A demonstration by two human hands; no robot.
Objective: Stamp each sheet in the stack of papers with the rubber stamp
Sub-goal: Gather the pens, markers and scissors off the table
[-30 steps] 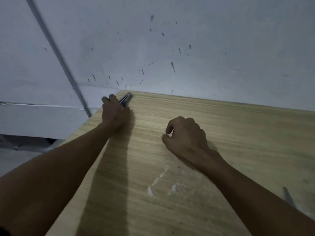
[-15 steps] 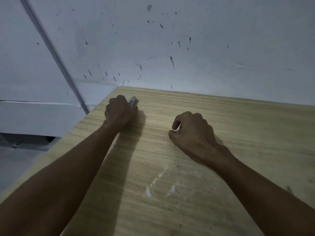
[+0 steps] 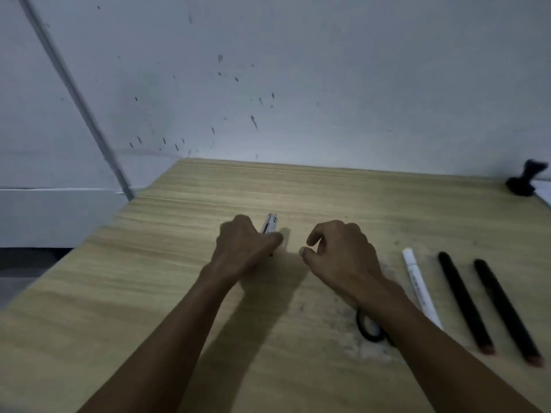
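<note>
— Two hands on the pale wood-grain tabletop: what does each grip show?
— Left hand is closed around slim silver-white pens; right hand is loosely curled, empty.
— And the black rubber stamp?
— Far right corner by the wall, on a white paper edge, well apart from both.

My left hand is closed in a fist, knuckles up. My right hand is half curled, thumb and fingers apart. Both arms reach straight out.
</note>
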